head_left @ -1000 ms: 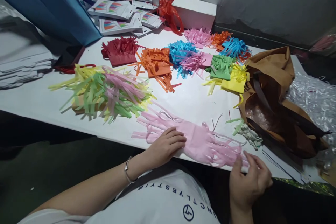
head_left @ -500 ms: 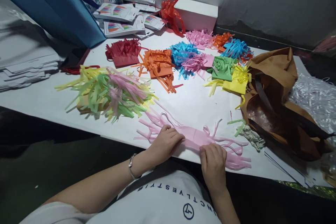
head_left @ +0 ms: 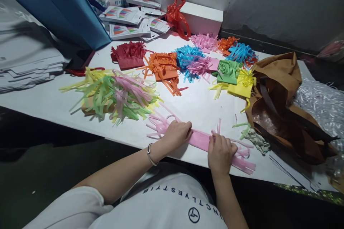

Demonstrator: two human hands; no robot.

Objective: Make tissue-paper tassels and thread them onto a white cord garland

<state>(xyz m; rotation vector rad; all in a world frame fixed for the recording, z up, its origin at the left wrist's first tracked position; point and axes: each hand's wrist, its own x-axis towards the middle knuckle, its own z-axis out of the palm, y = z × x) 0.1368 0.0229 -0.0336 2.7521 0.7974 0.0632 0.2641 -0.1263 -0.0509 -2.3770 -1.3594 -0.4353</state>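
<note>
A strip of pink tissue paper (head_left: 199,140), cut into fringe at both ends, lies at the table's near edge, its plain middle folded into a narrow band. My left hand (head_left: 177,131) is closed on the band's left part, fingers curled over it. Gripping its right part is my right hand (head_left: 220,153), also closed. Loose pink fringe sticks out past both hands. Left of my left hand is a heap of yellow, green and pink tissue fringe (head_left: 115,94). My fingertips are partly hidden by the hands themselves.
Fringed paper bundles in red (head_left: 128,55), orange (head_left: 164,67), blue, green (head_left: 228,72) and yellow lie farther back. A brown bag (head_left: 276,68) stands at right, a blue bag (head_left: 59,10) at left. Flat boxes (head_left: 130,29), a red plastic bag (head_left: 177,14) and a white box (head_left: 202,16) sit by the wall.
Both hands have closed more tightly on the pink tissue paper. Its middle has gone from a wider flat sheet to a narrower folded band. The left hand has shifted slightly right.
</note>
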